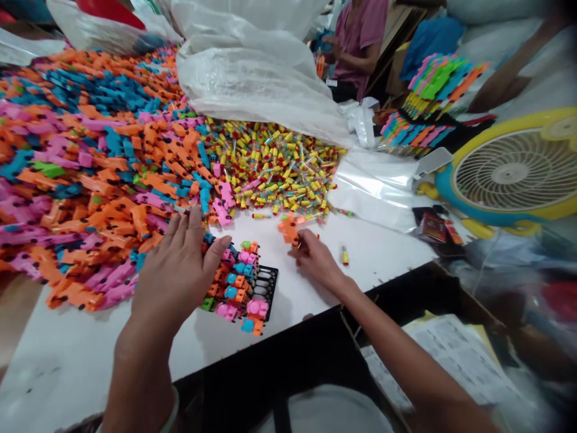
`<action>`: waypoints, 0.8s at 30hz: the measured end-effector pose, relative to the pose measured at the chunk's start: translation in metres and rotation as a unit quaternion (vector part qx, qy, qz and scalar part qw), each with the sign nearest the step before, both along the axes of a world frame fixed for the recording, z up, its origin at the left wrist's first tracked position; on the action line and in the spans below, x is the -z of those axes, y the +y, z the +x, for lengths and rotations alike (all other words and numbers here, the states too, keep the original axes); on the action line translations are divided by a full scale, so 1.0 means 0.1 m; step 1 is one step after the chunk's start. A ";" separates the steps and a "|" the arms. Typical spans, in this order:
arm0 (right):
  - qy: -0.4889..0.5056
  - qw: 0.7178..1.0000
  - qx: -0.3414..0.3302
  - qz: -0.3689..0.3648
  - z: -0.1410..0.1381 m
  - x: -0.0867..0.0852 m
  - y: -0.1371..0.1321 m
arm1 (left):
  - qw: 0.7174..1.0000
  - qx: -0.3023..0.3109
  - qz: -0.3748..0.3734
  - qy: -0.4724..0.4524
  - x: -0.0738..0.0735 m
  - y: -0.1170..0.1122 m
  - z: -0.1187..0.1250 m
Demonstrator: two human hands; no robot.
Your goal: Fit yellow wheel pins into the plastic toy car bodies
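Note:
My left hand (175,264) is stretched flat, thumb apart, over the left side of a black rack (273,288) with holes. It covers part of the rack, and whether it touches the toys there is hidden. Orange, pink, blue and green toy cars (241,281) stand in rows in the rack, with bare holes along its right side. To the right of the rack, my right hand (318,258) pinches an orange toy car (288,228) from below. A single small yellow-ended tube (345,255) lies on the white table (383,246) beyond that wrist.
A big heap of loose toy cars (99,168) covers the left. Behind the rack spreads a pile of yellow-ended tubes (274,168) under a plastic sheet (252,72). A fan (514,171) and filled racks (437,84) are at right; another person (360,42) sits behind.

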State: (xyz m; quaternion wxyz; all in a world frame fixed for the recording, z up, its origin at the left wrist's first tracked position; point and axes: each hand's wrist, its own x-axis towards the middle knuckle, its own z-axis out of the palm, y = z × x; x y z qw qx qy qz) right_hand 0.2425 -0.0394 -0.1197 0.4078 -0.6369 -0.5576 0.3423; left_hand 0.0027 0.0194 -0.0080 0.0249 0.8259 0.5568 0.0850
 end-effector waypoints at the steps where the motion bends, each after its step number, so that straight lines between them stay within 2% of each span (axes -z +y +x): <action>1: 0.096 0.994 -0.042 -0.034 -0.11 0.01 -0.11 | 1.000 -0.001 0.000 -0.006 0.00 0.00 0.00; 3: 0.243 0.957 -0.130 -0.086 -0.30 0.05 -0.28 | 1.000 -0.004 0.000 -0.015 -0.01 0.00 0.00; 5: 0.299 0.934 -0.169 -0.095 -0.43 0.08 -0.37 | 1.000 -0.001 -0.004 -0.012 -0.01 -0.01 0.01; 7: 0.276 0.943 -0.170 -0.070 -0.49 0.10 -0.40 | 1.000 0.001 -0.005 -0.004 -0.02 -0.01 0.01; 10: 0.155 0.970 -0.189 -0.009 -0.47 0.05 -0.36 | 1.000 0.003 -0.011 0.000 -0.02 0.00 0.01; 12: 0.090 0.972 -0.218 0.021 -0.42 0.02 -0.30 | 1.000 0.006 -0.023 -0.002 -0.02 0.00 0.00; 14: 0.082 0.958 -0.275 0.027 -0.36 0.00 -0.22 | 1.000 0.013 -0.024 -0.004 -0.01 0.02 -0.02; 18: 0.086 0.912 -0.400 0.025 -0.33 0.00 -0.11 | 1.000 0.027 -0.001 -0.002 0.03 0.04 -0.04; 20: 0.072 0.907 -0.414 0.016 -0.33 -0.01 -0.09 | 1.000 0.027 0.008 -0.001 0.04 0.04 -0.04; 22: 0.062 0.914 -0.400 0.015 -0.28 -0.04 -0.09 | 1.000 0.025 0.011 0.001 0.03 0.03 -0.03; 24: 0.027 0.947 -0.315 0.059 -0.13 -0.06 -0.04 | 1.000 0.022 0.009 0.003 0.02 0.02 -0.02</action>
